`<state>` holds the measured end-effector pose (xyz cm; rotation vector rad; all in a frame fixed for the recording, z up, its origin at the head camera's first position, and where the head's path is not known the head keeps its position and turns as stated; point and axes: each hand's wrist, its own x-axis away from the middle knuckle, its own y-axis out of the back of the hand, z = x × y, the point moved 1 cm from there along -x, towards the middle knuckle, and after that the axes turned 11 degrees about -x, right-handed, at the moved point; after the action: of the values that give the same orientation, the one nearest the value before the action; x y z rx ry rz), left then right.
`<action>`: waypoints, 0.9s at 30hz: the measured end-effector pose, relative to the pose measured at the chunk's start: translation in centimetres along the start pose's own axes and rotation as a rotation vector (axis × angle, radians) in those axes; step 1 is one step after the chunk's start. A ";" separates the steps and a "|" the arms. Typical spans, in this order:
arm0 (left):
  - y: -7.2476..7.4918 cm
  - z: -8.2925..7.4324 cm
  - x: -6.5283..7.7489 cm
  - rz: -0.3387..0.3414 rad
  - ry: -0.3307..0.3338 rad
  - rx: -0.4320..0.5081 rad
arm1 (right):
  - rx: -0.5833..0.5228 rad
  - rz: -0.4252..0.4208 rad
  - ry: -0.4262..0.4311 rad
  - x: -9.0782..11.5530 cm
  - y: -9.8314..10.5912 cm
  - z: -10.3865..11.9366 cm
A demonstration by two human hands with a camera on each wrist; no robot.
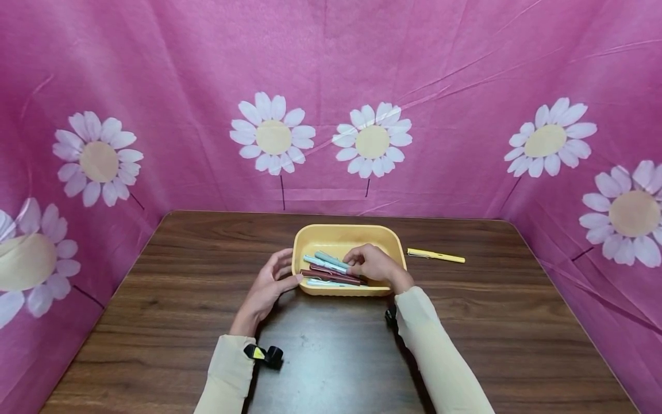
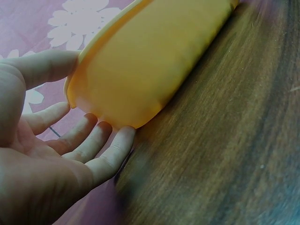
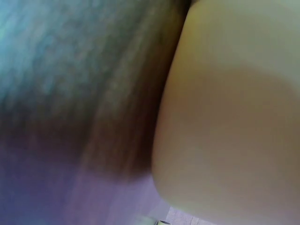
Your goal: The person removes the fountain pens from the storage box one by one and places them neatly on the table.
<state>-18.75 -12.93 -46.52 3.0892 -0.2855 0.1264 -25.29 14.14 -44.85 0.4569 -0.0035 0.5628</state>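
Note:
A yellow plastic bin (image 1: 341,291) stands on the table with several pens inside, among them a teal pen (image 1: 326,257), a light blue pen (image 1: 316,261) and a dark red pen (image 1: 326,276). My left hand (image 1: 268,289) holds the bin's left end. In the left wrist view, its thumb lies at the rim and its fingertips touch the outer wall (image 2: 126,70). Reaching in over the right side, my right hand (image 1: 376,265) has curled fingers right at the ends of the teal and light blue pens; I cannot tell whether they pinch one.
Outside the bin, a yellow pen (image 1: 436,255) lies to its right on the wooden table (image 1: 320,351). A pink cloth (image 1: 320,52) with white flowers hangs around the back and sides. A blurred sleeve (image 3: 229,126) fills much of the right wrist view.

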 end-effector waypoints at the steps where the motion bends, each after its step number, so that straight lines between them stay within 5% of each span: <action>1: 0.0 0.0 0.0 -0.001 -0.001 -0.001 | -0.005 -0.001 -0.002 0.0 0.0 0.1; 27: 0.1 0.1 0.0 0.004 -0.010 -0.002 | -0.008 -0.087 0.064 0.3 0.5 0.6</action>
<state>-18.81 -13.01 -46.58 3.0885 -0.2924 0.1106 -25.17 14.41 -44.08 0.4290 0.0747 0.4917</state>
